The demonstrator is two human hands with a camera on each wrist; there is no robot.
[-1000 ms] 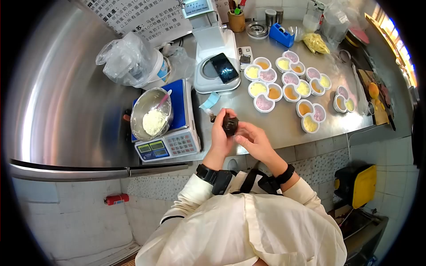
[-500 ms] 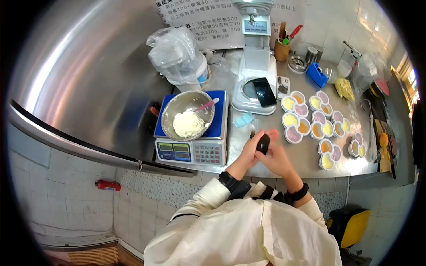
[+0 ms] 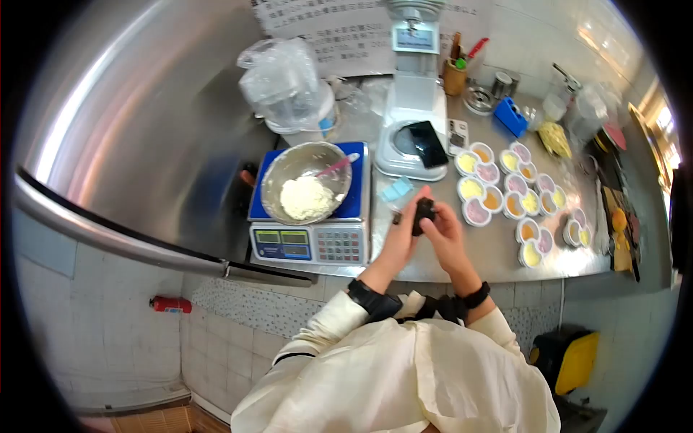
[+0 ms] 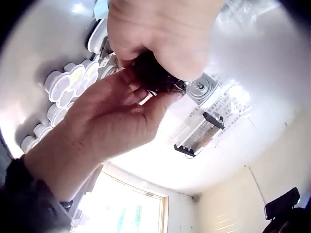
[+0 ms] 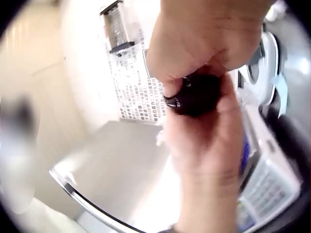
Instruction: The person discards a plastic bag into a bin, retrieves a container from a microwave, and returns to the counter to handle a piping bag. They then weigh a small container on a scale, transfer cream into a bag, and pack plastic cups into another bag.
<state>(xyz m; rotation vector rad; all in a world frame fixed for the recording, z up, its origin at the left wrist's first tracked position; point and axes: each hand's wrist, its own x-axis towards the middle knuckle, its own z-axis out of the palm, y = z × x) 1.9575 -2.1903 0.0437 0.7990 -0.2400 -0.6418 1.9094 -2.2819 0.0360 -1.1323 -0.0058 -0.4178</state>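
Both hands hold a dark, shiny, nearly black lump (image 3: 424,213) between them, just above the front part of the steel counter (image 3: 451,270). My left hand (image 3: 401,234) grips it from the left, and a small dark end pokes out past that hand's outer side. On the other side, my right hand (image 3: 446,234) has its thumb pressed on the lump and its fingers round it. The right wrist view shows the lump (image 5: 197,94) glossy and rounded, lying against the left palm. Much of it is covered by fingers in the left wrist view.
Left of the hands, a metal bowl (image 3: 278,173) with a white creamy mass and a pink-handled spatula (image 3: 333,166) stands on a scale (image 3: 310,243). A phone (image 3: 428,144) rests on a white machine (image 3: 390,159). Several three-part cups (image 3: 476,211) fill the right side.
The head view has swung, shifting the counter in the picture. My right hand's fingers were stretched and blurred half a second ago; now they close round the lump, which has turned.
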